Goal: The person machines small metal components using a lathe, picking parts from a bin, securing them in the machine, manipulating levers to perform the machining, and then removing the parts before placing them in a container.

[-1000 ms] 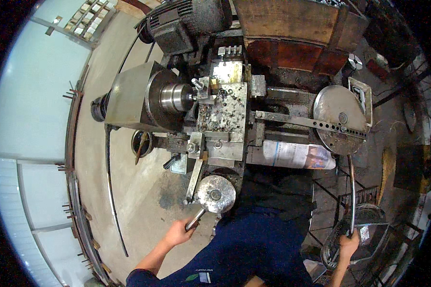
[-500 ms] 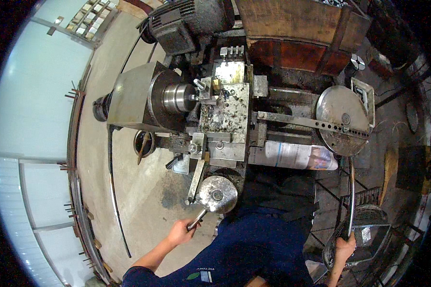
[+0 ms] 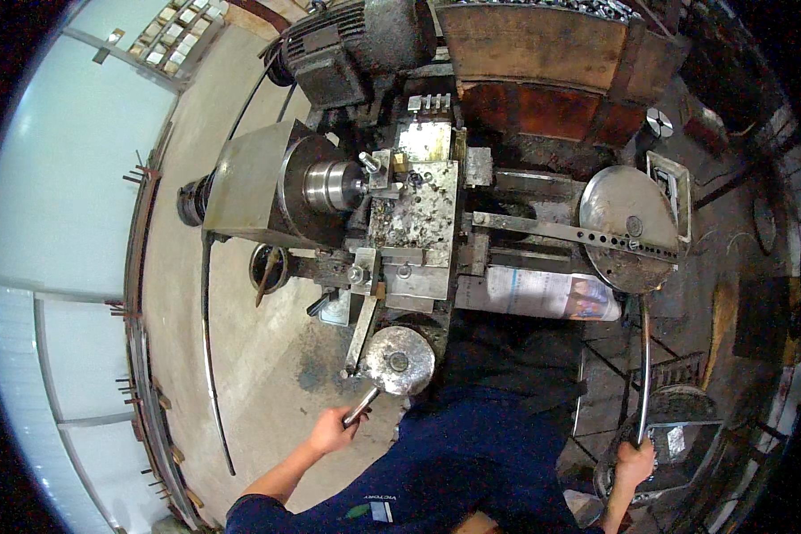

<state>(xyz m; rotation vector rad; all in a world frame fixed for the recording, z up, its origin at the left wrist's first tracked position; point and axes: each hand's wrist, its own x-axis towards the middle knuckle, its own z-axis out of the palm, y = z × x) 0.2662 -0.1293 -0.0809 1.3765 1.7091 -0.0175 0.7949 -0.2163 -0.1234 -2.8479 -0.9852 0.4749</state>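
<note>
At seven o'clock my left hand (image 3: 333,432) is clamped round the short handle (image 3: 362,408) of the small disc (image 3: 400,360) at six, and at four my right hand (image 3: 634,461) is wrapped about the long rod (image 3: 644,374) running up toward the large disc (image 3: 623,200), between two and three. The grooved steel cylinder (image 3: 333,185) sits at eleven, the tool block (image 3: 379,173) close on its three-o'clock side, and I judge slow, even pressure from both hands best, watching that spot
</note>
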